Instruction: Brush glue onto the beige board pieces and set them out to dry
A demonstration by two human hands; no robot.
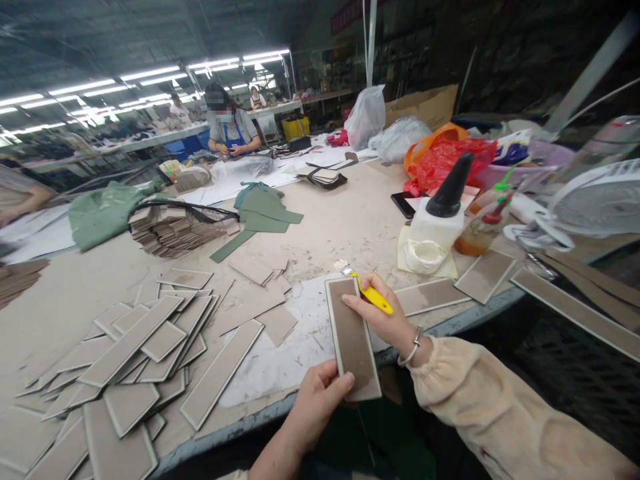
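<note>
A long brown rectangular panel (356,340) with a pale border is held up at the table's front edge. My left hand (325,393) pinches its lower left side, thumb on the face. At the upper right side, my right hand (383,307) grips a yellow-handled brush (377,300) and also steadies the panel with its thumb. The brush's bristles point up and left, just beyond the panel's top edge. Beneath lies a white sheet (305,310) with smears on it. To the left, many similar bordered panels (130,340) lie in a loose heap.
A white bottle with a black cone cap (440,220) stands at right, near bottles of amber liquid (473,237), a phone (403,205) and a white fan (600,197). Behind are bundled brown pieces (170,230) and green pieces (265,210). A co-worker (233,130) sits farther back.
</note>
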